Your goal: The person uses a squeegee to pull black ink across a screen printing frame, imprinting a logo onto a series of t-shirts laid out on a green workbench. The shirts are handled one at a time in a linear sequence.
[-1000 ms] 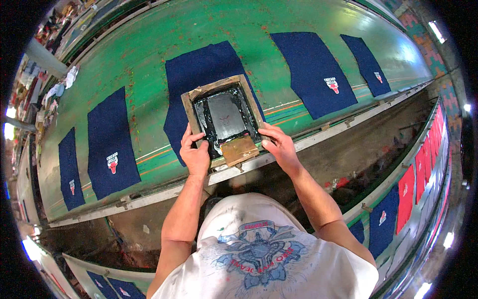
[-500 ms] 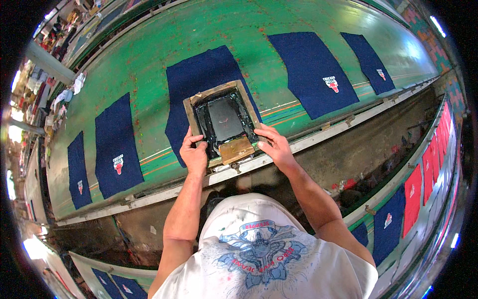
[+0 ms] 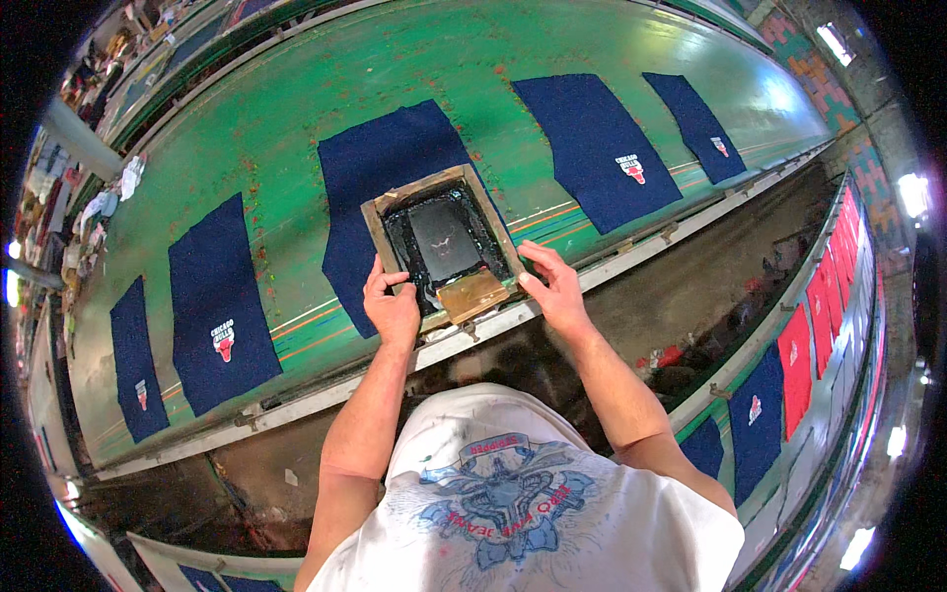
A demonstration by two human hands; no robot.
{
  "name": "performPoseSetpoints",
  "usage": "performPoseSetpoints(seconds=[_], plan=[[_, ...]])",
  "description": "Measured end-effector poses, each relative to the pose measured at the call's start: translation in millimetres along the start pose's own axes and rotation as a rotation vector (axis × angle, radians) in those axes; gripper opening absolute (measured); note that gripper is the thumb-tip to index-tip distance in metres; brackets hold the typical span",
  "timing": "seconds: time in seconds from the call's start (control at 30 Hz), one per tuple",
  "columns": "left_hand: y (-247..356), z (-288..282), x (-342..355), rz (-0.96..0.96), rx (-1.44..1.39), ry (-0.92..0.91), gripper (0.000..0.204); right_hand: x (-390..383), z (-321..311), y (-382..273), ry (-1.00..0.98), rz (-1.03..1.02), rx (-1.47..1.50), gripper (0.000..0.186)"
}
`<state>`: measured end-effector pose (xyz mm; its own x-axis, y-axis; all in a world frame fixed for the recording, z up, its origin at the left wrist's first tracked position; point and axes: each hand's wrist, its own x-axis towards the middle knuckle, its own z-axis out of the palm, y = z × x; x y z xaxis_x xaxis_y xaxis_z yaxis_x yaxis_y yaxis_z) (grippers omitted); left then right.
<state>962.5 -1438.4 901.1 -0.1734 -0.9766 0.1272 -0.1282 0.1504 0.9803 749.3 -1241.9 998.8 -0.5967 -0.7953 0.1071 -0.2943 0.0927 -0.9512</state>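
Note:
Between my hands is a small wooden printing screen, its inside rimmed with black ink around a dark grey mesh. It lies over a navy fabric piece and hides the lower part of it. My left hand is closed on the left side of the frame, near its lower corner. At the lower right side, my right hand pinches the frame's edge between fingers and thumb. A wooden squeegee rests at the near end, inside the frame and over its lower bar.
Along the long green table lie other navy pieces with red-and-white prints. A pale rail borders its near edge. Behind me, another table carries navy and red pieces. A dark aisle floor runs between.
The view has shifted slightly. The screen still lies on the same navy piece with the squeegee in it, and both hands keep to its sides.

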Motion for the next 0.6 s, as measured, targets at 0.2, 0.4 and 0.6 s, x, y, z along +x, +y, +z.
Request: performPoseSetpoints(seconds=[0.2,0.4,0.6], plan=[[4,0,-1,0.007,0.018,0.003,0.020,-19,0,-39,-0.005,-0.150,-0.249,0.047],[4,0,-3,0.014,0.000,0.000,0.018,-30,17,-68,-0.176,-0.318,-0.526,0.046],[-2,0,0,-0.009,0.022,-0.012,0.017,-11,29,-66,-0.446,-0.491,-0.780,0.049]])
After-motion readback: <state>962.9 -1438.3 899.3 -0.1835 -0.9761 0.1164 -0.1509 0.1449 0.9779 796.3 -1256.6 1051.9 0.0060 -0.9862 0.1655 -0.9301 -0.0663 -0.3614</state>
